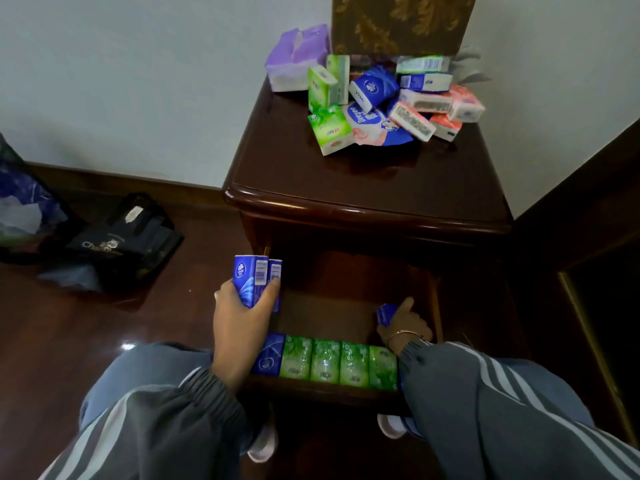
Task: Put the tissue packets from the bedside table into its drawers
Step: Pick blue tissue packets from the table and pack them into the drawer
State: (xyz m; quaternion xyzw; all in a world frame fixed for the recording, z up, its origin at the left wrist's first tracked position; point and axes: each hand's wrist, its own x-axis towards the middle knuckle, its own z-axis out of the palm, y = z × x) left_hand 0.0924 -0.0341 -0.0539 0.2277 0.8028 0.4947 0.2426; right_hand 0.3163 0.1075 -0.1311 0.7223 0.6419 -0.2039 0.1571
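A dark wooden bedside table [367, 188] carries a heap of tissue packets [381, 98] in green, blue, red and white at its back. Its drawer [332, 317] stands pulled out below. Along the drawer's front lies a row of packets [325, 362]: one blue at the left, then several green. My left hand [239, 320] grips two blue tissue packets [258, 282] upright over the drawer's left edge. My right hand [405, 323] is down inside the drawer at the right, closed on one blue packet [385, 313].
A purple tissue pack [298, 57] and a brown patterned box [401, 22] stand at the table's back against the wall. A black bag [128, 237] and a plastic bag [20, 202] lie on the floor to the left. Dark wooden furniture [588, 271] borders the right.
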